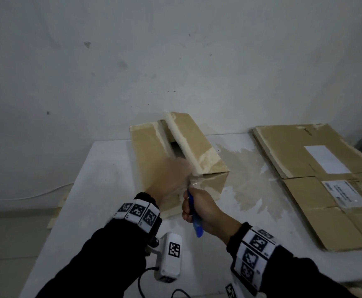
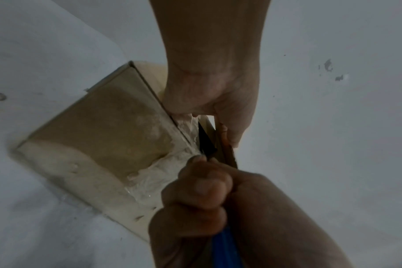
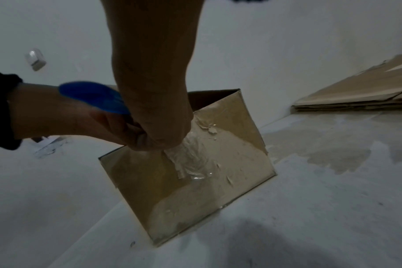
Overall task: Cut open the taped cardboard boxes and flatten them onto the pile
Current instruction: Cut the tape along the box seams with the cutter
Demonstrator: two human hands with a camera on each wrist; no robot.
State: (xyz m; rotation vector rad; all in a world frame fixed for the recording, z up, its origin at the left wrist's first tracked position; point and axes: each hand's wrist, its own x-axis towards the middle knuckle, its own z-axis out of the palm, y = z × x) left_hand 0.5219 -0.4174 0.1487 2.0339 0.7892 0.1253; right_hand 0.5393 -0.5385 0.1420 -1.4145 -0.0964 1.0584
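1. Right now the cardboard box (image 1: 175, 151) sits on the white table (image 1: 102, 190), near the wall, top seam split w/ a dark gap between its flaps.
2. Left hand (image 1: 169, 179) is on the box top at the near edge; blurred in head view. Left wrist view shows its fingers (image 2: 230, 116) curled down over the flap edge, gripping it.
3. Right hand (image 1: 199, 208) is fisted round a blue-handled cutter (image 1: 194, 216), just beside the box's near face & right next to the left hand.
4. Dark blade (image 2: 205, 139) points up into the seam at the top edge.
5. Crumpled clear tape (image 3: 190, 156) clings to the near face, partly peeled.
6. Pile of flattened boxes (image 1: 317, 179) lies on the table's right side, well apart from the box; white labels on top.
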